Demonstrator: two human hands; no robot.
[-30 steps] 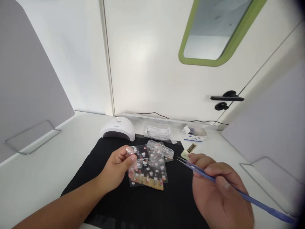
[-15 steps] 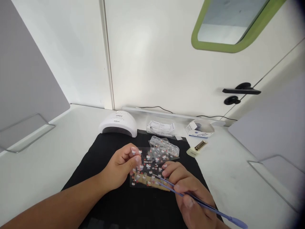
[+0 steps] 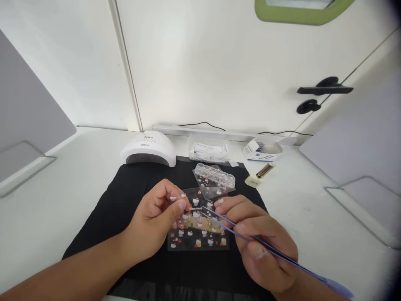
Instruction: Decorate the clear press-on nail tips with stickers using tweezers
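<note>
My left hand (image 3: 155,223) pinches the left edge of a clear sticker sheet (image 3: 197,240) printed with small cartoon figures, holding it just above the black mat (image 3: 125,196). My right hand (image 3: 260,242) grips blue tweezers (image 3: 250,238) like a pen. Their tips rest over the middle of the sheet, near my left thumb. The tweezers' long handle runs off toward the lower right.
A clear box of small decorations (image 3: 214,177) lies on the mat behind the sheet. Farther back are a white nail lamp (image 3: 148,148), a packet of wipes (image 3: 208,151), a small open carton (image 3: 262,150) and a gold-capped bottle (image 3: 260,174) lying down. Grey dividers stand at both sides.
My right hand has swung the tweezers from the right side in over the sticker sheet. The view has tilted downward, and the left hand has kept its hold on the sheet.
</note>
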